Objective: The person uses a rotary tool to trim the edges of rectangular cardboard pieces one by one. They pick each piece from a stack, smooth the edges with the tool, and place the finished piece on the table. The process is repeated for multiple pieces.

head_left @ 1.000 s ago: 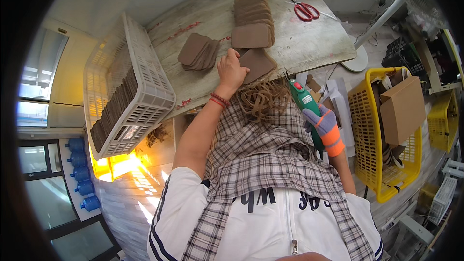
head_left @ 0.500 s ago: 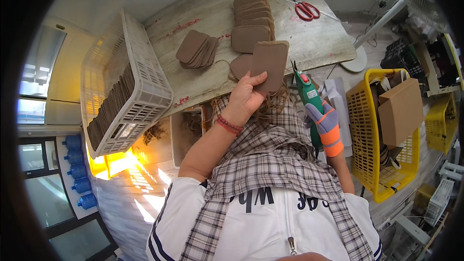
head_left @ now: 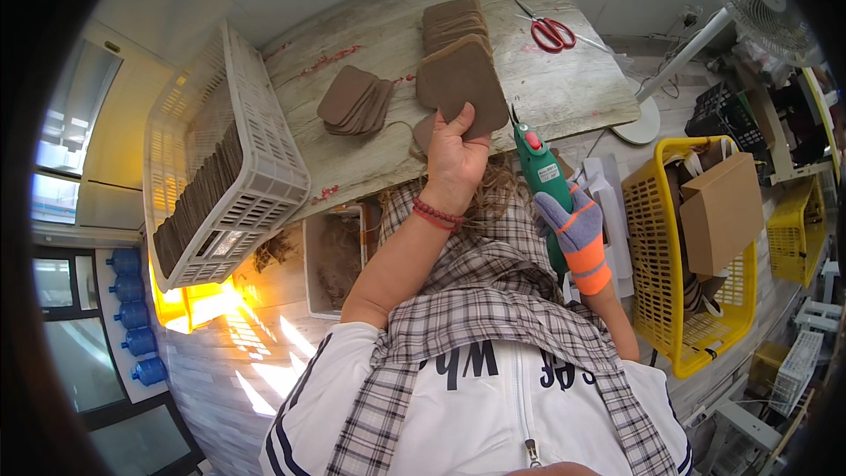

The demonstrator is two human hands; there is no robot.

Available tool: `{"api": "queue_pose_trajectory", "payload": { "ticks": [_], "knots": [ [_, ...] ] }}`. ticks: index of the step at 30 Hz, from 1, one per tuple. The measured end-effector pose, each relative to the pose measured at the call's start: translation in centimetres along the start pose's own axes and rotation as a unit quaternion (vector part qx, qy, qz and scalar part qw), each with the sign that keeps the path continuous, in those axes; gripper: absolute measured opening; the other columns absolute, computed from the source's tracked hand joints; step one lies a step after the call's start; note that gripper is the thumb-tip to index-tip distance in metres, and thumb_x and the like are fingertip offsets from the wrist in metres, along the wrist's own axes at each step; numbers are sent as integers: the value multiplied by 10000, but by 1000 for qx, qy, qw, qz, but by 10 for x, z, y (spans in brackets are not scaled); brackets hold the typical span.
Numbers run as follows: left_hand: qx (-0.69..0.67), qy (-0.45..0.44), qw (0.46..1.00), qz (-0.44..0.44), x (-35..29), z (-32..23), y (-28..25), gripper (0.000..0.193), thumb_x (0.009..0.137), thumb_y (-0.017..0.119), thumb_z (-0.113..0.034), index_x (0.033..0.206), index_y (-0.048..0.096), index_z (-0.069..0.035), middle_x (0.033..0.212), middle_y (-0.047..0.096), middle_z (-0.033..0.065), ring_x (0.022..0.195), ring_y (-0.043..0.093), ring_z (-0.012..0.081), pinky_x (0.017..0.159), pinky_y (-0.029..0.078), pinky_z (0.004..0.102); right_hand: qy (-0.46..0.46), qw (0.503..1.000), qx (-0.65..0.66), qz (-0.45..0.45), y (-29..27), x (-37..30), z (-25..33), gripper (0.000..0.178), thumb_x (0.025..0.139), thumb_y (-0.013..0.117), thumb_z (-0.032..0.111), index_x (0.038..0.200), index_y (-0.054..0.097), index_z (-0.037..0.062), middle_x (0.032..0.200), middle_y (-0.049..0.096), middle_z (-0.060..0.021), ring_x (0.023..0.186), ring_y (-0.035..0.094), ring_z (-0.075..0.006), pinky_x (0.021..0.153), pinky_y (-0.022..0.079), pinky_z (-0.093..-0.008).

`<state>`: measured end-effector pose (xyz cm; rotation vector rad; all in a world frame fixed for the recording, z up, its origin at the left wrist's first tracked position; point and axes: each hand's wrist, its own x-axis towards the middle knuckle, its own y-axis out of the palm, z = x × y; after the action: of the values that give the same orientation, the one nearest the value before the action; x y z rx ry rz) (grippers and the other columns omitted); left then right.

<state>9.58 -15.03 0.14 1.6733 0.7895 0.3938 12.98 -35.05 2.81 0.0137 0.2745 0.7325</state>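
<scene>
Left hand (head_left: 454, 154) up over the near edge of the table (head_left: 388, 40), arm bent at the elbow, wrist with a red bracelet (head_left: 436, 214), fingers clamped on the bottom edge of a brown pad (head_left: 460, 79). Pad held flat-ish, face up toward the camera, hovering just in front of the far stack (head_left: 451, 22) of the same pads. Another pad (head_left: 425, 130) peeking out just left of the hand, lying on the table.

Right hand (head_left: 571, 225) in a grey and orange glove, wrapped tight round the grip of a green glue gun (head_left: 539, 166), nozzle pointing up and far, tip just right of the held pad, close but not touching as far as visible. Forearm tucked in low along the body.

Smaller pile (head_left: 354, 101) fanned out to the left on the table, white crate (head_left: 225, 163) tipped at the left edge with more pads inside. Red scissors (head_left: 551, 33) far right on the tabletop. Yellow basket (head_left: 674, 273) with a cardboard box (head_left: 721, 211) off to the right.
</scene>
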Motion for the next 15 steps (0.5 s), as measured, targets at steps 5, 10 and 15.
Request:
{"api": "queue_pose_trajectory", "payload": {
  "ticks": [5,10,15],
  "knots": [
    [19,-19,999,17,-6,10,0,404,846,550,75,1206,494,-99,1201,557,70,1120,536,247,998,449,398,-39,999,-5,-23,4,2,4,298,819,701,183,1025,574,9,687,597,-12,543,542,-63,470,425,-201],
    [45,-36,998,26,-17,20,6,382,875,506,60,1222,479,-98,1217,541,88,1134,529,257,1004,450,415,-11,999,-5,-36,3,5,13,307,816,707,194,1024,576,10,686,596,-15,535,539,-69,469,425,-202],
    [48,-53,997,40,-27,26,5,387,878,506,49,1241,455,-79,1245,522,114,1149,519,266,1009,441,416,-9,999,-8,-43,3,9,18,295,813,714,207,991,577,16,674,596,-16,517,535,-70,467,419,-200]
  ]
}}
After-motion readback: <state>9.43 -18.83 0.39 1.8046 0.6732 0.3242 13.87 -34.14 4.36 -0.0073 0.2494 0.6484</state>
